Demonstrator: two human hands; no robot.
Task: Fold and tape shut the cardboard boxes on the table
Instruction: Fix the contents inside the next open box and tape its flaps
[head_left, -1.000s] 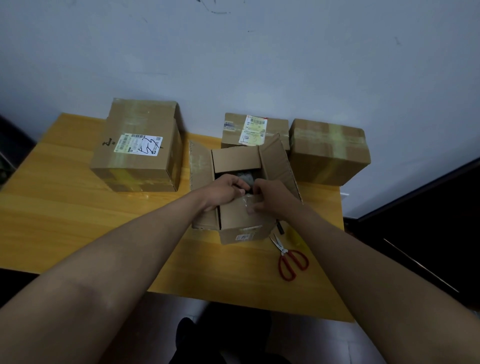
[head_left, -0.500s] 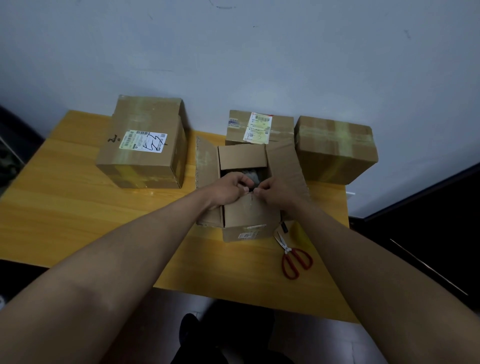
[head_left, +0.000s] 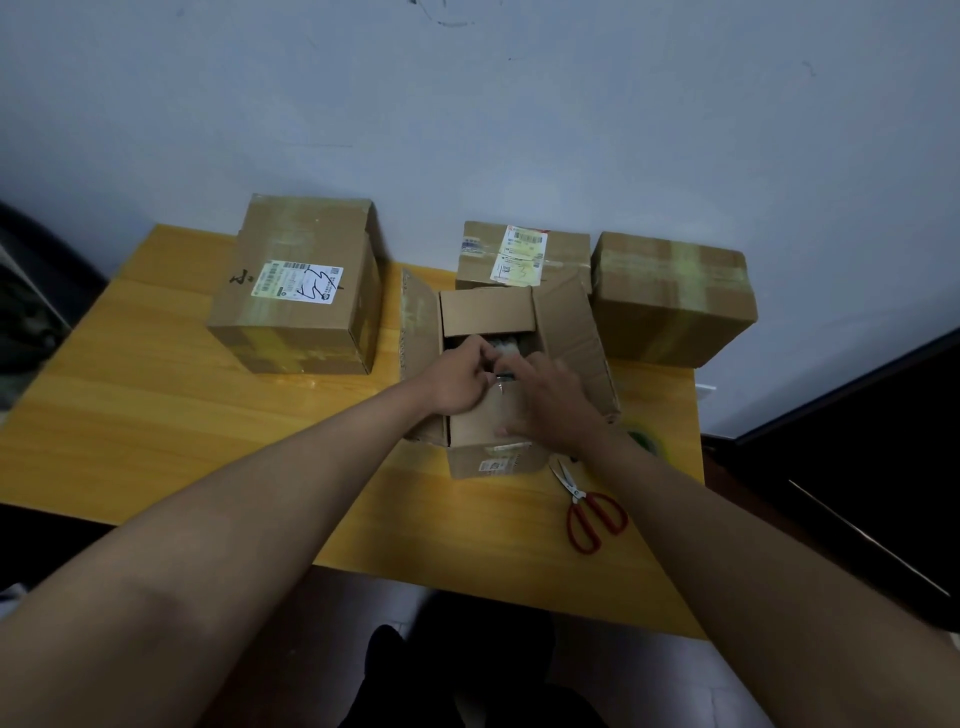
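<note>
Cardboard box (head_left: 488, 447) flap under flat right fingers (head_left: 519, 427); left fingers (head_left: 480, 358) curled, grip unclear.

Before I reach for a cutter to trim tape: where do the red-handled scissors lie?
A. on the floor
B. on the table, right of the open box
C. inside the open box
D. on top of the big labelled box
B: the scissors lie flat on the table, near the front right corner of the open box.

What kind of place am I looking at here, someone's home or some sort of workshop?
Probably a small parcel-packing spot, though home or office I cannot tell. A wooden table against a plain wall holds taped boxes with shipping labels, an open box being closed, red scissors and a tape roll.
</note>
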